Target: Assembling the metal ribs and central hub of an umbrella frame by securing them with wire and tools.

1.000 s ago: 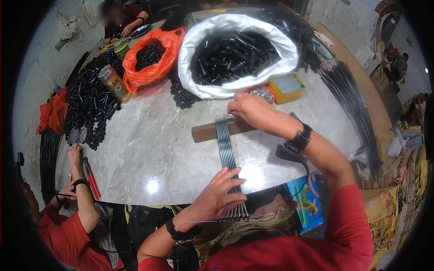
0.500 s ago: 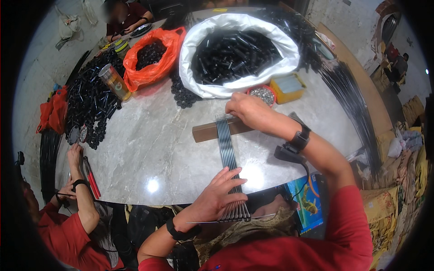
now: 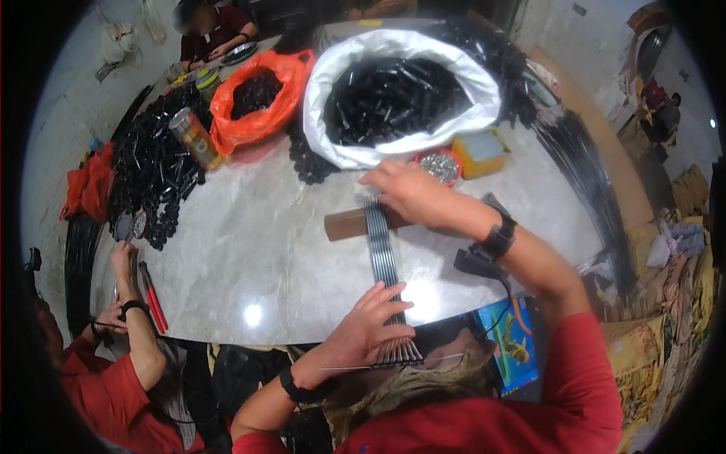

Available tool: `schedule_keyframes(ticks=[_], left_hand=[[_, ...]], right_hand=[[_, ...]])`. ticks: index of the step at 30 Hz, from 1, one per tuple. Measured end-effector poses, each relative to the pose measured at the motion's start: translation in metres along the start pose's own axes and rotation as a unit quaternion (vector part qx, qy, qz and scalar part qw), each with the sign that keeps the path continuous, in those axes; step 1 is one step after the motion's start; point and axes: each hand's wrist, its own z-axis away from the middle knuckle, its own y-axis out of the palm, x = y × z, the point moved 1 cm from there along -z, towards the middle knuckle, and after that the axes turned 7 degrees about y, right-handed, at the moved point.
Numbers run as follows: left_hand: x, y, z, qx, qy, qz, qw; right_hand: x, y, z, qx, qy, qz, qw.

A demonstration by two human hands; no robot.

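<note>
Over the grey marbled surface (image 3: 249,265), thin silvery metal rods (image 3: 382,253) cross a brown oblong bar (image 3: 344,225); your left hand (image 3: 364,329) spreads over them at six o'clock; your right hand (image 3: 414,194) curls at twelve, hold unclear.

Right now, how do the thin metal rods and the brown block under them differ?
Look: the rods are shiny grey; the block is brown.
Thickness: each rod is thin, while the block is much thicker.
Pose: the rods run toward the person, past the table edge; the block lies crosswise beneath them.
Shared: both are long and partly hidden by hands, the left over the rods, the right over the block.
</note>
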Motion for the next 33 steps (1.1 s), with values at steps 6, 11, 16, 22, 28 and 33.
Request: schedule_keyframes(ticks=[6,11,16,22,28,33], left_hand=[[-0.007,0.006,0.011,-0.022,-0.012,0.009,1.000],[-0.043,-0.011,0.003,-0.078,0.052,-0.050,0.994],[-0.111,-0.062,-0.013,-0.087,0.081,0.008,0.993],[-0.173,-0.108,0.007,-0.212,-0.007,0.116,0.970],[-0.177,-0.095,0.024,-0.342,-0.036,0.140,0.929],[-0.184,-0.055,0.048,-0.385,-0.065,0.171,0.905]], right_hand=[[0.000,0.036,0.001,0.083,-0.071,-0.129,0.986],[0.017,0.022,0.007,0.092,-0.092,-0.142,0.981],[0.028,-0.003,0.021,0.105,-0.076,-0.084,0.988],[0.090,-0.038,0.073,0.280,-0.075,-0.179,0.940],[0.124,-0.042,0.163,0.442,-0.004,-0.357,0.823],[0.146,-0.064,0.198,0.495,0.013,-0.229,0.838]])
